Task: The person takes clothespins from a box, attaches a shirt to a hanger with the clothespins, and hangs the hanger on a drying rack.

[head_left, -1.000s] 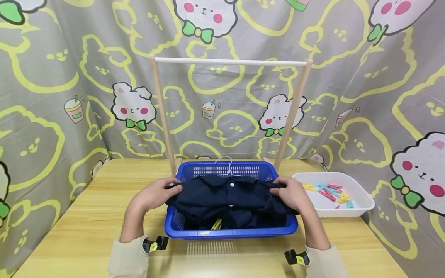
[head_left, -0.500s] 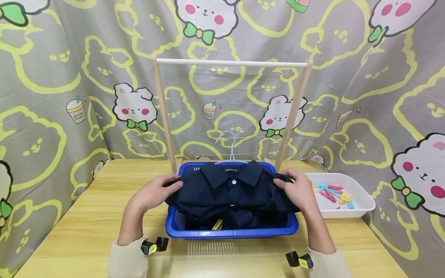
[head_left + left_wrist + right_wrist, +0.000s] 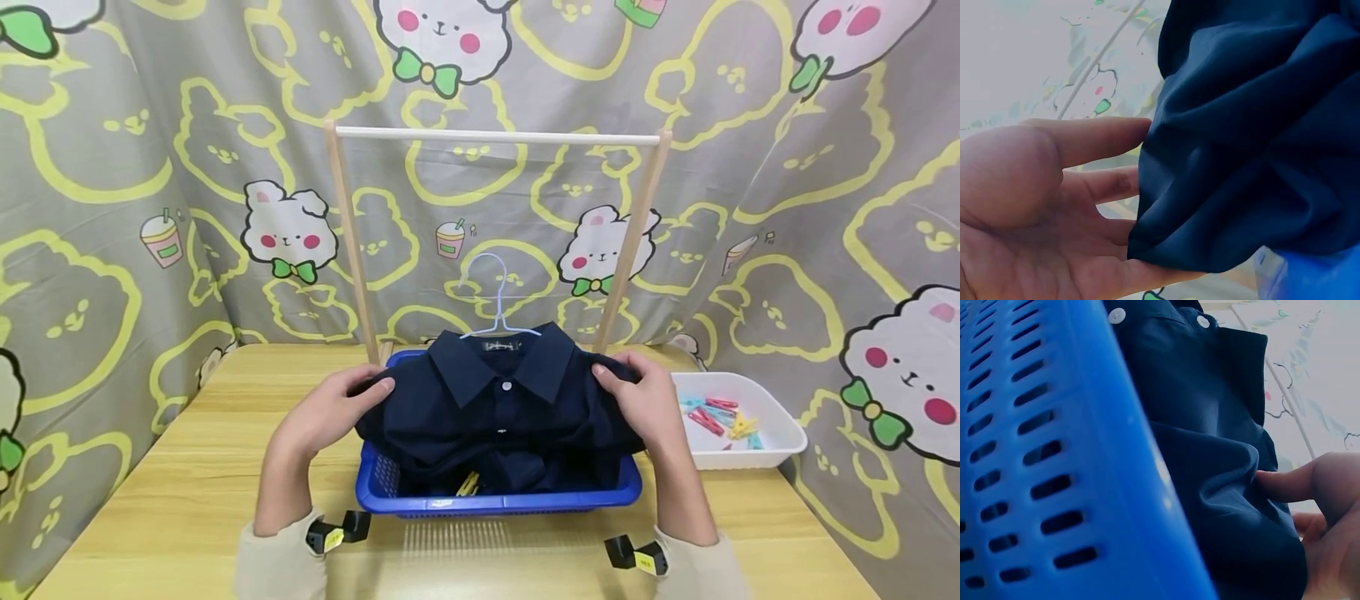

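Observation:
A dark navy shirt (image 3: 465, 417) with a collar and white buttons spreads over the blue basket (image 3: 498, 503), its lower part bunched inside. My left hand (image 3: 341, 407) pinches one shoulder, thumb in front and the other fingers behind the cloth. At the opposite shoulder my right hand (image 3: 643, 398) grips the fabric the same way; in the right wrist view its thumb (image 3: 1285, 484) presses into a fold. A pale blue hanger (image 3: 500, 304) stands up out of the neck opening, hook on top, its arms hidden inside the shirt.
Behind the basket rises a wooden rack with a white rod (image 3: 498, 135). To the right is a white tray (image 3: 787, 437) with several coloured clothespins. A yellow clothespin (image 3: 468, 483) shows in the basket. A patterned curtain (image 3: 285, 150) encloses the table (image 3: 187, 467).
The shirt's collar has come up and opened out, showing the neck label. The hanger has risen with it, its hook now well above the basket. Both hands keep their hold on the shoulders.

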A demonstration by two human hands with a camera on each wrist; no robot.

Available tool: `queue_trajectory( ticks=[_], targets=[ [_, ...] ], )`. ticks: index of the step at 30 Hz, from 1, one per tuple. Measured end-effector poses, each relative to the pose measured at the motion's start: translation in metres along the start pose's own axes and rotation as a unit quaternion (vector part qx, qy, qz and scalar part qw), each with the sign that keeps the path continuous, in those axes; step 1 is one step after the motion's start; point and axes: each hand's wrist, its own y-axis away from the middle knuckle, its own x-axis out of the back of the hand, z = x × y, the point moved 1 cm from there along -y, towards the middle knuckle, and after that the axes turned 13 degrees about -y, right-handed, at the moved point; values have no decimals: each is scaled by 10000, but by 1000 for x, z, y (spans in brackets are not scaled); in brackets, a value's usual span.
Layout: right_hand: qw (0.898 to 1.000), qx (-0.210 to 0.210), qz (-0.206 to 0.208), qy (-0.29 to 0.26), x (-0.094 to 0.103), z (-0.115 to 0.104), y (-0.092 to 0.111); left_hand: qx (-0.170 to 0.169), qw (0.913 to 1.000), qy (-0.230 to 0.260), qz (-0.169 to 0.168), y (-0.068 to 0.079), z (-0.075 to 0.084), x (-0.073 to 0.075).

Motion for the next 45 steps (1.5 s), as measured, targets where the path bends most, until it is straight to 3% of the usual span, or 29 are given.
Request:
queue_trajectory(
  ticks=[6, 16, 23, 30, 38, 45],
  targets=[
    [9998, 64, 124, -157, -1, -2, 1, 104, 9994, 330, 42, 0, 3, 1],
    [9990, -85, 118, -414, 1, -3, -2, 318, 9984, 439, 160, -5, 6, 0],
    [9983, -264, 24, -520, 5, -6, 0, 131, 9964, 581, 606, -7, 9, -3],
    [9948, -370, 349, -879, 5, -9, 4, 237, 9938, 543, 938, -11, 13, -5],
    [9809, -470, 819, -1702, 6, -12, 5, 322, 9893, 1016, 993, -14, 14, -9],
    [9808, -388, 924, -1674, 9, -16, 7, 190, 9826, 1556, 995, -13, 16, -9]
  ],
)
